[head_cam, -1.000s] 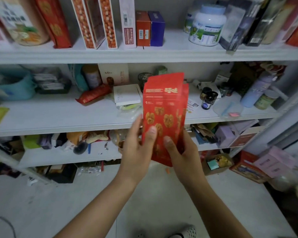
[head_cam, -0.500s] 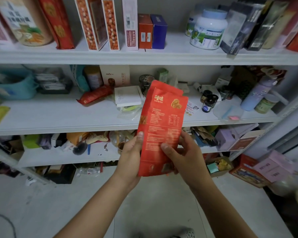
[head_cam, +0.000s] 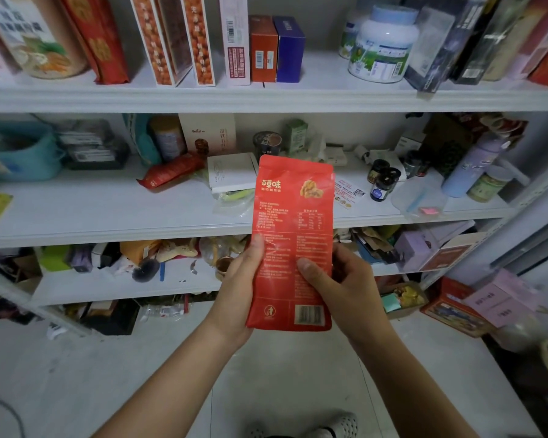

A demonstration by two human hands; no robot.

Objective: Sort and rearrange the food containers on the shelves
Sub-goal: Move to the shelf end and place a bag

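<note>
Two hands hold one red pouch upright at frame centre, its printed back and barcode facing the camera, in front of the middle shelf edge. The left hand grips the pouch's left edge with the thumb on the face, and the right hand grips the right edge with the thumb pressed on the print. Across the upper frame the top shelf carries an orange box touching a blue box and a white tub further right; the middle shelf has a teal basket at left and dark jars at right.
</note>
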